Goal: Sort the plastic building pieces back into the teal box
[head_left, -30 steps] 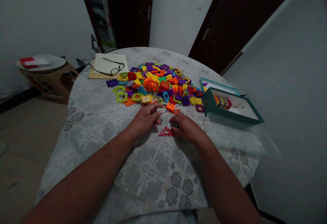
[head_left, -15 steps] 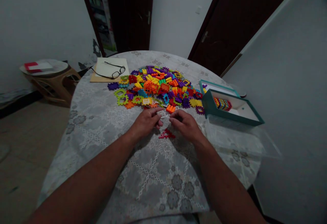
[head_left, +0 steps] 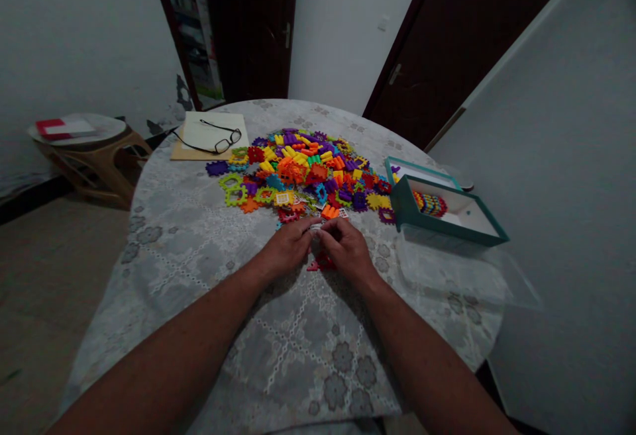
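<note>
Left hand [head_left: 287,248] and right hand [head_left: 348,253] both pinch small white piece [head_left: 316,227]; red piece [head_left: 324,262] just beside, toward near edge of table [head_left: 285,339].

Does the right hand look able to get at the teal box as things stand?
Probably yes: mostly tablecloth separates the right hand from the teal box, whose top is open, though that hand is busy with a small white piece.
</note>
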Demonstrator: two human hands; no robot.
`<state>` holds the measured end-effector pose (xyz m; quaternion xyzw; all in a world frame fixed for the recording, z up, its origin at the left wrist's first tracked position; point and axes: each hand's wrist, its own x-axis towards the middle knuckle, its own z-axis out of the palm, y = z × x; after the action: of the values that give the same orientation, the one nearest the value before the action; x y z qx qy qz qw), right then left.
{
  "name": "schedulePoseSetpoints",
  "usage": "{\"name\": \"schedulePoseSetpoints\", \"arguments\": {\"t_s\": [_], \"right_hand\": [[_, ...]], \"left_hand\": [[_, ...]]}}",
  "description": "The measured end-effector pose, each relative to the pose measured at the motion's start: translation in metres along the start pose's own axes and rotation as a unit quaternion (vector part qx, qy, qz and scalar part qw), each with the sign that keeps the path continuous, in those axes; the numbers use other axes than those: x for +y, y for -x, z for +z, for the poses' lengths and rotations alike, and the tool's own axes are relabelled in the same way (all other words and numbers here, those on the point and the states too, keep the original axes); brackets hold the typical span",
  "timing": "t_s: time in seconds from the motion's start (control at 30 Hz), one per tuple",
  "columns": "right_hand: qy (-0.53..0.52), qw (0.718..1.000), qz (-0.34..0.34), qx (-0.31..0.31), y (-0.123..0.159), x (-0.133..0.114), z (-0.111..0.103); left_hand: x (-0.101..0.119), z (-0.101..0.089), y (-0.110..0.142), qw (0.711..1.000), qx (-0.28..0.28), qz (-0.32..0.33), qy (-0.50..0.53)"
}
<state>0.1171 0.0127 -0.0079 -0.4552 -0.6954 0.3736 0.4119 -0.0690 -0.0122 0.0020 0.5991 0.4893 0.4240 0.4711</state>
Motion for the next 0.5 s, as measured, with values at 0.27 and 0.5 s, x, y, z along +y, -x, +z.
{"name": "schedulePoseSetpoints", "arguments": {"t_s": [0.27,0.5], "right_hand": [[0.253,0.953,-0.133,0.104,-0.03,0.032,-0.043],[0.432,0.896,-0.1,0.036,-0.041,0.064,-0.038]], "left_hand": [[0.007,0.001,0.0,0.993,0.003,-0.071,0.092],[0.019,-0.004,-0.004,0.973,0.094,-0.094,0.188]]}}
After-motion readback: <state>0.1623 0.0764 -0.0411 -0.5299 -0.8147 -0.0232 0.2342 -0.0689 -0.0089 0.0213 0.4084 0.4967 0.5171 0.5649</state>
